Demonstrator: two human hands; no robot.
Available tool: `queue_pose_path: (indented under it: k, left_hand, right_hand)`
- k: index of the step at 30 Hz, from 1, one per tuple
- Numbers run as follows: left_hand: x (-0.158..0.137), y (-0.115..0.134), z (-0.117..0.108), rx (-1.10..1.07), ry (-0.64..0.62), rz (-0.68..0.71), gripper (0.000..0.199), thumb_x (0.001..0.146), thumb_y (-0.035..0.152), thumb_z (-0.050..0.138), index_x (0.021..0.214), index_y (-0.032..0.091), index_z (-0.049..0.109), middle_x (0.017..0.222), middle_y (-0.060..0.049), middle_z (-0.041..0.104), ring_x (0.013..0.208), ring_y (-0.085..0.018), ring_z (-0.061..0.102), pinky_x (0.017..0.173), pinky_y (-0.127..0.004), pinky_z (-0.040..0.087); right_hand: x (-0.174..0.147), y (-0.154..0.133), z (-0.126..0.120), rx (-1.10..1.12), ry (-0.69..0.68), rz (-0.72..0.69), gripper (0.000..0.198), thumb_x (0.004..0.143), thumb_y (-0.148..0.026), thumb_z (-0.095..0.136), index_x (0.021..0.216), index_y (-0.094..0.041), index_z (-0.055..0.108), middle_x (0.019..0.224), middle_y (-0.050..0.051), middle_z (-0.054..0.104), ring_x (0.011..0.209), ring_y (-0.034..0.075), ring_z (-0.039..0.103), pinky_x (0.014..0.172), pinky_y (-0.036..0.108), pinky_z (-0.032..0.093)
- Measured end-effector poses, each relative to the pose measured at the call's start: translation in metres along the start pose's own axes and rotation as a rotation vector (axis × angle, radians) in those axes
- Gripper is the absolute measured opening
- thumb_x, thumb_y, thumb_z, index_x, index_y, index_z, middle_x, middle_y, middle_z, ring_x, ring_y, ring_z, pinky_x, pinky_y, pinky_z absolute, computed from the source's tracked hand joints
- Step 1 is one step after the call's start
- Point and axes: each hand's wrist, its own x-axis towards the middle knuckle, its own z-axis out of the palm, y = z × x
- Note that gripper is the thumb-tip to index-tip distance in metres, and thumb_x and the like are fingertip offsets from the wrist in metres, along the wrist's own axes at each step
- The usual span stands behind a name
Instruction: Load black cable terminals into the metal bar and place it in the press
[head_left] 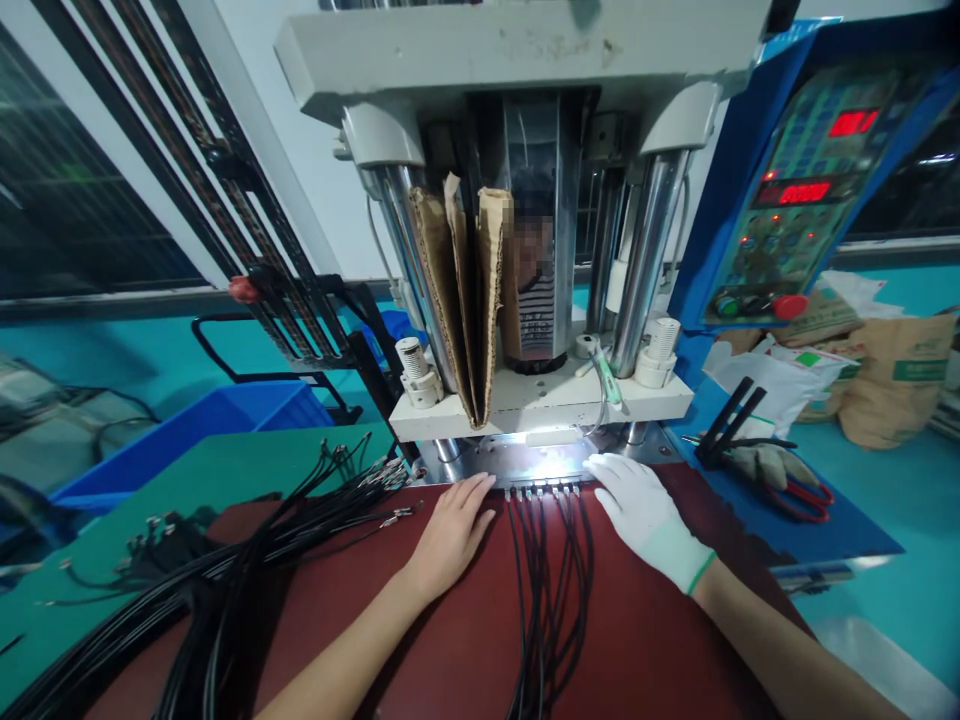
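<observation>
Black cables (551,560) lie on the red tabletop (465,640), their ends lined up at the press (540,400). Left hand (450,535) and gloved right hand (641,510) rest flat either side, grips apart, holding nothing. Best keep fingers outside the lit plate (547,462).

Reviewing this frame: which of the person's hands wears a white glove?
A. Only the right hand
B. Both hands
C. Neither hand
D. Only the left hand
A: the right hand is in a white glove, while the left hand is bare; both rest flat on the red mat either side of the black cables.
</observation>
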Motion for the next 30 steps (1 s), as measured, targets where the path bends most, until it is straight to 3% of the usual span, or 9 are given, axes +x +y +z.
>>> queue_pose_path:
  k: [5,15,30]
  left_hand:
    - [0.001,-0.003,0.000,-0.062,0.004,-0.002,0.036,0.098,0.023,0.041,0.133,0.018,0.049,0.132,-0.011,0.057,0.122,-0.022,0.054,0.106,-0.046,0.046]
    - [0.001,-0.003,-0.002,-0.118,0.033,0.016,0.027,0.097,0.019,0.042,0.120,0.020,0.055,0.118,-0.009,0.062,0.112,-0.020,0.058,0.100,-0.041,0.050]
    - [-0.002,-0.005,0.001,-0.094,0.019,0.024,0.028,0.096,0.021,0.043,0.123,0.019,0.053,0.124,-0.010,0.059,0.118,-0.020,0.057,0.103,-0.039,0.050]
  right_hand:
    - [-0.009,0.017,0.017,-0.062,-0.013,0.014,0.039,0.097,-0.024,0.040,0.131,-0.019,0.058,0.133,0.008,0.060,0.120,0.027,0.056,0.103,0.048,0.046]
    - [-0.004,0.014,0.016,0.042,-0.108,0.070,0.037,0.096,-0.018,0.039,0.126,-0.023,0.060,0.121,0.007,0.062,0.112,0.025,0.056,0.100,0.046,0.049]
    - [-0.010,0.014,0.014,-0.001,-0.105,0.049,0.038,0.096,-0.019,0.039,0.128,-0.021,0.060,0.125,0.008,0.062,0.115,0.026,0.056,0.100,0.047,0.048]
